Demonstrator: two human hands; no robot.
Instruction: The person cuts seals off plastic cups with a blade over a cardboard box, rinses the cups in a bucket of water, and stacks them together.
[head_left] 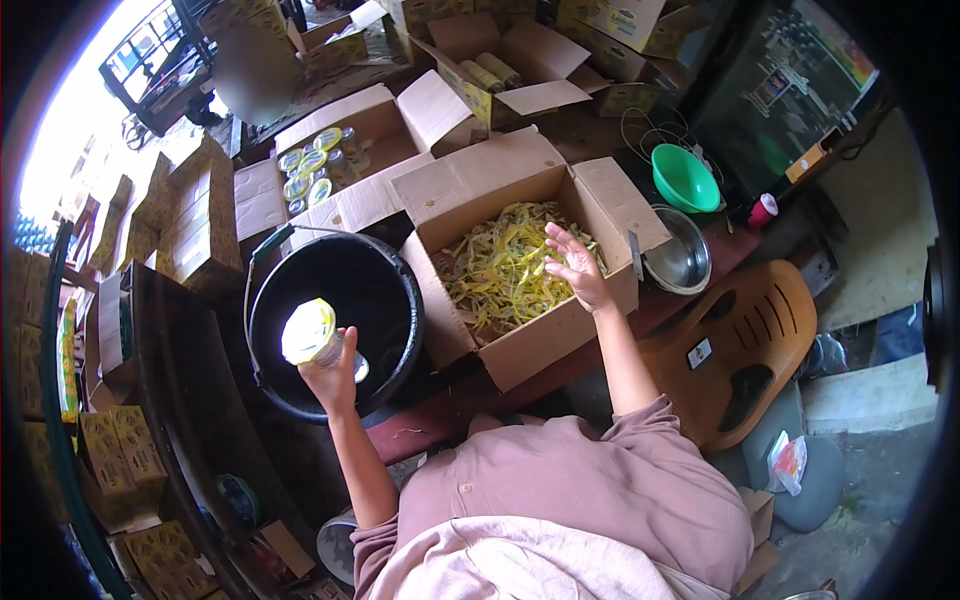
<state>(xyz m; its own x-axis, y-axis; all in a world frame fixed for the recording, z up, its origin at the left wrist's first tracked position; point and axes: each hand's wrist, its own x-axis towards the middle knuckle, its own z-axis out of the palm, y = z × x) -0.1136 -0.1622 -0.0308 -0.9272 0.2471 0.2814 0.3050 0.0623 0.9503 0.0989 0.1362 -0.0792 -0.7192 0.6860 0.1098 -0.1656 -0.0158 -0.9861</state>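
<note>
My left hand (330,378) is closed around a plastic cup (311,332) with a yellow and white printed top, held above a large black bucket (408,290). A pale, shiny round piece (361,368) shows just right of that hand; whether it belongs to the cup I cannot tell. My right hand (580,268) is raised over an open cardboard box (530,345), fingers spread and holding nothing. Inside the box lies a tangled heap of yellow printed plastic strips (510,270).
Behind the bucket, another open carton (375,118) holds several lidded cups (312,162). A green bowl (685,178) and a metal basin (678,250) stand right of the strips' box. An orange plastic chair (740,350) with a phone (699,352) is at the right. Stacked cartons (205,210) line the left.
</note>
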